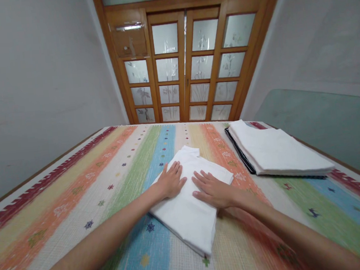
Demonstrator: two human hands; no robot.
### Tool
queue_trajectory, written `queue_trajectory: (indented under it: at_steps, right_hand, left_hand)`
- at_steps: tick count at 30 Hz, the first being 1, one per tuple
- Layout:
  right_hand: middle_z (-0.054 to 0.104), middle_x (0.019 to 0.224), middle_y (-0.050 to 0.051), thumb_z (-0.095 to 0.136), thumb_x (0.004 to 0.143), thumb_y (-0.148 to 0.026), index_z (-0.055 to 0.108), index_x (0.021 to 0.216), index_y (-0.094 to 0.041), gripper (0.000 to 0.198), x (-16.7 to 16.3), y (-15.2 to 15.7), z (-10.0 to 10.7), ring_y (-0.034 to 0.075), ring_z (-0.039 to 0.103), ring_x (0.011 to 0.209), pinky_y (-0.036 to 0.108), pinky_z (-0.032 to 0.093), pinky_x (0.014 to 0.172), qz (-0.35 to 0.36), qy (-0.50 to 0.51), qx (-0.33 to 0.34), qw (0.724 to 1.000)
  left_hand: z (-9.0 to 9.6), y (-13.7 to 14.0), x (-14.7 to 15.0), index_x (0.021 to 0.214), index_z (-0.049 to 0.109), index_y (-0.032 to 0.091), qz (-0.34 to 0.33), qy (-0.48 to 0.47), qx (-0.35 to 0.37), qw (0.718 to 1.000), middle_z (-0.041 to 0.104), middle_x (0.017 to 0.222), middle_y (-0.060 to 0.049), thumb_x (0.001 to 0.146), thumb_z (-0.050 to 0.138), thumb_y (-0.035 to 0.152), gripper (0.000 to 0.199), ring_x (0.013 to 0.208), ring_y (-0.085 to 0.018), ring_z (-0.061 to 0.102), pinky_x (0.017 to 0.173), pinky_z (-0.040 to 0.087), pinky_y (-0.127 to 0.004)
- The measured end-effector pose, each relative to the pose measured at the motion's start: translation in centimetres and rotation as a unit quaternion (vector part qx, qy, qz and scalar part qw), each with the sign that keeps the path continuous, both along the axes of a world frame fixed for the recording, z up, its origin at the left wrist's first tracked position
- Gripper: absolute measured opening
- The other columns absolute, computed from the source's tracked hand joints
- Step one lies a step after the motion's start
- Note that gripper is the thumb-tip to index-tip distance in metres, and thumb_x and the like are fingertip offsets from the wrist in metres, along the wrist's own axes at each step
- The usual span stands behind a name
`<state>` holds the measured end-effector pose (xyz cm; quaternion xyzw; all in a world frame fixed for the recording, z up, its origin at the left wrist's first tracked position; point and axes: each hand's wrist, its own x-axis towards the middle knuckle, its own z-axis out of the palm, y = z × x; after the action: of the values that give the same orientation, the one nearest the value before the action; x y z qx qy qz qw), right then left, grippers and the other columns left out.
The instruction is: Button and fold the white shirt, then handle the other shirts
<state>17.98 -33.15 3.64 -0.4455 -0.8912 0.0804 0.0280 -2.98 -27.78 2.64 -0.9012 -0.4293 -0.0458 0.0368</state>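
Bare forearms (94, 241) reach in from eight and four o'clock across a striped cover (108, 180). Left hand (171, 181), toward seven, lies flat, its grip open and grasping nothing, on folded white cloth (188, 219) at six. Right hand (213, 191), toward five, rests likewise, fingers spread. Uneven pressure could skew the layers. At three, a folded pile (283, 148) might slump if knocked.

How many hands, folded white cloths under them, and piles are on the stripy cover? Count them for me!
Hands: 2, the left hand and right hand
Folded white cloth under them: 1
Pile of folded cloth: 1
Total: 4
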Motion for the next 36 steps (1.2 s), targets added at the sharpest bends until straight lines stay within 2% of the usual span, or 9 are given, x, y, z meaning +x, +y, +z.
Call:
queue_trajectory:
  at_steps: [3,7,10,16,21,26,31,34,36]
  right_hand:
    - [0.024,0.148,0.023,0.03,0.095,-0.054,0.03,0.144,-0.003,0.071,-2.7,-1.9,0.4,0.035,0.02,0.138,0.051,0.025,0.11,0.046,0.007,0.0,0.999]
    - [0.023,0.148,0.026,0.038,0.095,-0.046,0.03,0.143,0.001,0.068,-4.6,-4.1,-0.4,0.035,0.016,0.139,0.049,0.02,0.113,0.009,0.045,0.076,0.996]
    - [0.024,0.149,0.021,0.037,0.096,-0.046,0.031,0.144,-0.004,0.064,-4.1,-5.5,-0.7,0.032,0.017,0.14,0.049,0.019,0.114,0.028,0.063,0.087,0.994]
    - [0.021,0.153,0.008,0.033,0.099,-0.038,0.028,0.147,-0.016,0.053,-1.6,-8.6,0.3,0.026,0.01,0.142,0.048,0.017,0.115,0.081,0.066,0.079,0.991]
    - [0.028,0.151,0.003,0.033,0.098,-0.034,0.034,0.144,-0.022,0.048,0.3,-9.2,0.4,0.025,0.017,0.141,0.048,0.019,0.115,0.073,0.041,0.072,0.994]
    - [0.036,0.147,0.004,0.037,0.096,-0.027,0.049,0.136,-0.023,0.041,2.6,-7.2,0.4,0.025,0.027,0.137,0.047,0.027,0.111,0.021,0.04,0.082,0.996]
    - [0.033,0.149,0.005,0.042,0.094,-0.032,0.062,0.123,-0.024,0.036,4.5,-4.5,0.6,0.027,0.025,0.138,0.049,0.024,0.112,-0.03,0.124,0.019,0.992]
    - [0.031,0.149,0.007,0.052,0.088,-0.038,0.065,0.118,-0.021,0.036,4.4,-3.5,0.8,0.029,0.029,0.136,0.051,0.022,0.112,-0.092,0.256,-0.066,0.96]
    - [0.034,0.148,0.01,0.057,0.085,-0.04,0.059,0.124,-0.02,0.044,3.8,-3.2,1.1,0.028,0.036,0.133,0.047,0.029,0.11,-0.157,0.383,-0.14,0.899]
  left_hand:
    - [0.7,1.6,1.3,0.14,0.034,0.005,-0.015,0.033,-0.006,0.999,0.031,0.148,-0.021,0.095,0.021,0.033,0.055,0.14,-0.029,0.023,0.11,0.023,-0.052]
    - [0.6,3.8,2.6,0.136,0.038,0.004,-0.033,0.029,0.033,0.998,0.035,0.146,-0.022,0.094,0.024,0.027,0.051,0.139,-0.029,0.027,0.109,0.026,-0.047]
    - [0.2,5.3,2.6,0.138,0.037,0.006,-0.056,0.008,0.038,0.998,0.036,0.146,-0.019,0.095,0.021,0.031,0.052,0.139,-0.025,0.027,0.111,0.025,-0.044]
    - [0.0,7.1,1.1,0.143,0.033,0.018,-0.064,-0.02,0.015,0.998,0.032,0.15,-0.007,0.096,0.019,0.04,0.053,0.14,-0.022,0.025,0.11,0.028,-0.042]
    - [-0.1,7.1,0.0,0.142,0.034,0.026,0.029,-0.017,0.008,0.999,0.028,0.152,-0.005,0.096,0.023,0.035,0.048,0.139,-0.032,0.024,0.104,0.032,-0.055]
    - [-0.4,6.3,-1.8,0.141,0.034,0.017,0.128,-0.028,0.02,0.991,0.028,0.151,-0.014,0.096,0.024,0.03,0.048,0.138,-0.036,0.024,0.102,0.033,-0.057]
    - [-0.8,4.5,-4.6,0.141,0.029,0.003,0.198,-0.061,-0.006,0.978,0.019,0.152,-0.024,0.095,0.027,0.029,0.054,0.137,-0.038,0.026,0.106,0.032,-0.051]
    - [-0.8,3.2,-6.3,0.141,0.025,0.0,0.2,-0.165,-0.061,0.964,0.013,0.152,-0.026,0.09,0.039,0.031,0.061,0.14,-0.035,0.018,0.113,0.024,-0.047]
    - [-0.5,2.2,-7.2,0.142,0.025,0.003,0.183,-0.284,-0.105,0.935,0.015,0.153,-0.024,0.083,0.054,0.032,0.072,0.141,-0.034,0.014,0.115,0.021,-0.045]
